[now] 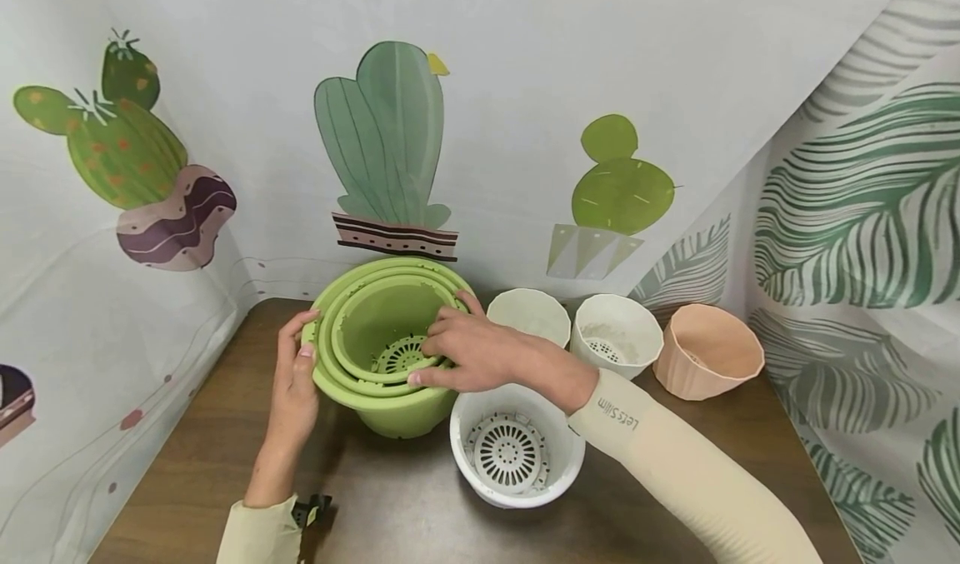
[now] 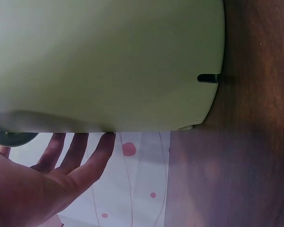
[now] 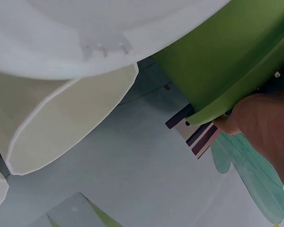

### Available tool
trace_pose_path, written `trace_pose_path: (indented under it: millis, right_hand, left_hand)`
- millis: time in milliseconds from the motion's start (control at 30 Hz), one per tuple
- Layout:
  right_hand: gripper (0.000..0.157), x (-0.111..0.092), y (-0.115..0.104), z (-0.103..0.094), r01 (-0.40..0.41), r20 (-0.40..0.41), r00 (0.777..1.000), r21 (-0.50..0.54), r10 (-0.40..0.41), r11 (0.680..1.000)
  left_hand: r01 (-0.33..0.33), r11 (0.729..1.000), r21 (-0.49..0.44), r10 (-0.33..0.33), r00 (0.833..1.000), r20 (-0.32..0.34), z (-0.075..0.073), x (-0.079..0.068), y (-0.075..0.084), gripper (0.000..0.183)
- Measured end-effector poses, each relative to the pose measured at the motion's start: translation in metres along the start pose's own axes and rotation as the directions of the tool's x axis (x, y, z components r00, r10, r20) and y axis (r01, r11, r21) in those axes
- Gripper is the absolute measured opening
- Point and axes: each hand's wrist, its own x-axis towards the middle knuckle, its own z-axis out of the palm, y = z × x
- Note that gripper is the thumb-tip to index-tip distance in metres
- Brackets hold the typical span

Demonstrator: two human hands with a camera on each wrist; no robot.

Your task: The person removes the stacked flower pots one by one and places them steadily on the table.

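Note:
Three green plastic flowerpots (image 1: 401,418), nested one inside another, stand at the back left of the table and lean slightly toward me. The innermost pot (image 1: 367,326) shows a slotted base with dark specks. My left hand (image 1: 292,381) grips the stack's left rim, thumb over the edge; in the left wrist view its fingers (image 2: 97,163) lie against the outer wall. On the right side, my right hand (image 1: 476,347) holds the stack's rim with bent fingers, some inside the innermost pot. The right wrist view shows that hand at the green rim (image 3: 210,113).
A white pot (image 1: 517,497) with a slotted base stands close right of the stack, under my right forearm. Behind it are a pale green pot (image 1: 528,314), a cream pot (image 1: 618,331) and a peach pot (image 1: 712,360). A cactus-print curtain (image 1: 510,172) hangs behind the table.

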Motion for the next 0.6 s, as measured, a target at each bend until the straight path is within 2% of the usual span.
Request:
trace_pose_path:
  millis: [600]
  right_hand:
    - [0.033,-0.0003,-0.0008,0.0019,0.063,-0.088,0.994,-0.026,-0.065,0.998]
  left_hand:
    - [0.014,0.999,0.043,-0.013,1.0,-0.014,0.0015,0.0002,0.004,0.048]
